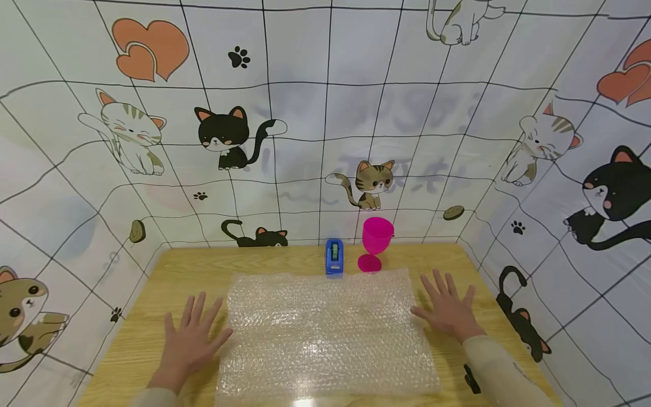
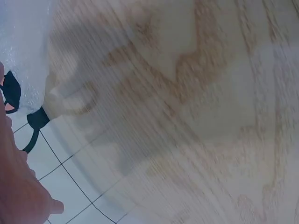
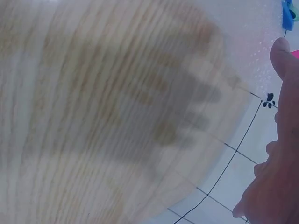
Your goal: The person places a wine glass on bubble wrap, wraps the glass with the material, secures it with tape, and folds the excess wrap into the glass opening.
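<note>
A sheet of clear bubble wrap (image 1: 325, 333) lies flat on the wooden table (image 1: 193, 263). My left hand (image 1: 188, 339), fingers spread and straight, is at the sheet's left edge, its thumb close to that edge. On the other side my right hand (image 1: 450, 308) has its fingers spread too, with the thumb near the sheet's right edge. Neither hand holds anything. Behind the sheet stand a bright pink goblet (image 1: 377, 236) and a blue tape dispenser (image 1: 334, 257). In the wrist views the left hand (image 2: 21, 182) and right hand (image 3: 275, 154) appear above the table, casting shadows.
A white cloth (image 1: 300, 118) with black grid lines and printed cats surrounds the table at the back and both sides. Near my right forearm lies a small black item (image 1: 471, 379), partly hidden by the sleeve (image 1: 500, 370).
</note>
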Tool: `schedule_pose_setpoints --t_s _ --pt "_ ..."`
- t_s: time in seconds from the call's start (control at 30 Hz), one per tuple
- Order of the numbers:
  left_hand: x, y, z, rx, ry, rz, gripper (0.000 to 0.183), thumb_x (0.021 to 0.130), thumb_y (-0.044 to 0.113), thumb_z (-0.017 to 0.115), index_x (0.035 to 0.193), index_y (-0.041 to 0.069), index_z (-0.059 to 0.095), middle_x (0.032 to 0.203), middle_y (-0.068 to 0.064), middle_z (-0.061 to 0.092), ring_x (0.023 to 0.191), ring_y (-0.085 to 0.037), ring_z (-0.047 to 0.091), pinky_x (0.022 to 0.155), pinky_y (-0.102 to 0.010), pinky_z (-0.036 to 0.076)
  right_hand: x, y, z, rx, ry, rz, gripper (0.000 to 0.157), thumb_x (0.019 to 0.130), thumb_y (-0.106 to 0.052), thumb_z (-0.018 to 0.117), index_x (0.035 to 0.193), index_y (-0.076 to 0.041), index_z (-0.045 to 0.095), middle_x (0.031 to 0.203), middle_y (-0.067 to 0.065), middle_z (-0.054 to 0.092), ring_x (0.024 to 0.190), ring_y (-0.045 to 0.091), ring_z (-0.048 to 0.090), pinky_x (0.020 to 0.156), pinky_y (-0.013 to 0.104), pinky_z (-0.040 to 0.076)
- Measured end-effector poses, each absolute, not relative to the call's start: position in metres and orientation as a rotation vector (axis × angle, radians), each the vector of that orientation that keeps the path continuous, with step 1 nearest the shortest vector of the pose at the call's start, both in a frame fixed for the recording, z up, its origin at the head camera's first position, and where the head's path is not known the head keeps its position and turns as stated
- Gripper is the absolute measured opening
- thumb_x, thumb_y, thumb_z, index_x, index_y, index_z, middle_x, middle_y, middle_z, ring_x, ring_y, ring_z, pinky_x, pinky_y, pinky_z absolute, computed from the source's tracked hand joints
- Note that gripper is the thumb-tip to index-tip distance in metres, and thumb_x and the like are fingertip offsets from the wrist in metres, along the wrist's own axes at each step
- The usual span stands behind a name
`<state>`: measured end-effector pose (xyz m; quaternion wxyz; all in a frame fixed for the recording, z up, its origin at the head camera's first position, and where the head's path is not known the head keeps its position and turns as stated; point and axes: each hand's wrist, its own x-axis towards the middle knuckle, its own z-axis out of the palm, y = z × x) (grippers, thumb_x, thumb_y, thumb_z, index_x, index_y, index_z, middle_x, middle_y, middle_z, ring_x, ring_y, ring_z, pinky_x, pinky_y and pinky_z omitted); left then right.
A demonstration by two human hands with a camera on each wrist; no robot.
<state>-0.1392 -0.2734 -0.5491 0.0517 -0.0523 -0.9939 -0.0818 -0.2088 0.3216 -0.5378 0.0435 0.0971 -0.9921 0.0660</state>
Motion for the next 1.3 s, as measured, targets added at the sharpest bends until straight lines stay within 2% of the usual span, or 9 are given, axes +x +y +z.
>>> schedule_pose_setpoints --t_s 0.2,0.27,0.37,0.47,0.6,0.73,0.87,1.0,1.3 --pt "-0.139 -0.264 -0.552 -0.232 -2.985 -0.236 0.071 0.094 0.061 0.047 0.153 0.025 0.03 0.163 -0.015 0.014 0.15 -0.038 0.011 0.116 -0.066 0.002 -0.219 0.303 -0.526 0.326 -3.061 0.251 0.084 0.089 -0.06 0.057 0.151 -0.009 0.032 0.158 0.024 0.025 0.144 0.047 0.02 0.106 0.079 -0.002" --pt "-0.139 -0.259 -0.554 -0.257 -2.968 -0.191 0.07 0.094 0.059 0.048 0.152 0.025 0.032 0.163 -0.015 0.015 0.15 -0.037 0.012 0.118 -0.063 0.004 -0.223 0.295 -0.524 0.336 -3.046 0.227 0.081 0.09 -0.057 0.058 0.149 -0.006 0.035 0.153 0.024 0.033 0.141 0.046 0.028 0.109 0.075 0.005" --pt "-0.141 -0.251 -0.555 -0.287 -2.93 -0.118 0.068 0.093 0.056 0.053 0.151 0.025 0.036 0.162 -0.014 0.02 0.149 -0.037 0.017 0.118 -0.062 0.006 -0.23 0.285 -0.523 0.338 -3.025 0.186 0.074 0.092 -0.051 0.059 0.145 -0.002 0.041 0.144 0.025 0.044 0.133 0.045 0.04 0.11 0.069 0.021" --pt "-0.143 -0.245 -0.556 -0.308 -2.906 -0.075 0.067 0.091 0.053 0.057 0.149 0.024 0.039 0.16 -0.015 0.023 0.148 -0.038 0.019 0.119 -0.061 0.007 -0.238 0.275 -0.525 0.334 -3.01 0.214 0.068 0.093 -0.047 0.059 0.14 0.0 0.046 0.138 0.024 0.05 0.127 0.043 0.046 0.105 0.063 0.033" --pt "-0.146 -0.238 -0.559 -0.327 -2.891 -0.052 0.067 0.09 0.052 0.058 0.148 0.024 0.041 0.159 -0.016 0.027 0.147 -0.038 0.021 0.119 -0.061 0.006 -0.249 0.261 -0.528 0.318 -2.99 0.36 0.06 0.094 -0.043 0.059 0.135 0.0 0.051 0.131 0.023 0.056 0.122 0.041 0.051 0.1 0.062 0.037" --pt "-0.149 -0.231 -0.563 -0.329 -2.874 -0.025 0.066 0.09 0.052 0.059 0.147 0.024 0.042 0.159 -0.015 0.029 0.147 -0.037 0.024 0.118 -0.062 0.011 -0.263 0.248 -0.53 0.243 -3.037 0.593 0.056 0.095 -0.037 0.059 0.134 0.002 0.052 0.109 0.017 0.065 0.099 0.032 0.06 0.091 0.055 0.047" --pt "-0.152 -0.224 -0.565 -0.329 -2.854 -0.042 0.065 0.09 0.049 0.06 0.147 0.023 0.044 0.158 -0.014 0.03 0.147 -0.035 0.023 0.117 -0.062 0.014 -0.277 0.235 -0.53 0.119 -3.091 0.851 0.056 0.096 -0.034 0.06 0.136 0.003 0.049 0.092 0.01 0.065 0.079 0.021 0.058 0.074 0.04 0.052" --pt "-0.152 -0.218 -0.566 -0.335 -2.854 -0.063 0.063 0.09 0.048 0.059 0.147 0.023 0.044 0.159 -0.014 0.029 0.148 -0.035 0.021 0.117 -0.063 0.011 -0.289 0.224 -0.531 0.029 -3.076 0.968 0.055 0.095 -0.034 0.059 0.134 0.003 0.049 0.095 0.012 0.066 0.079 0.02 0.057 0.07 0.033 0.051" --pt "-0.151 -0.21 -0.571 -0.31 -2.872 -0.133 0.059 0.092 0.043 0.059 0.146 0.022 0.046 0.159 -0.014 0.029 0.147 -0.036 0.024 0.117 -0.063 0.012 -0.306 0.207 -0.531 -0.144 -2.967 1.286 0.054 0.095 -0.031 0.06 0.131 0.009 0.05 0.114 0.024 0.064 0.095 0.031 0.06 0.079 0.041 0.052"
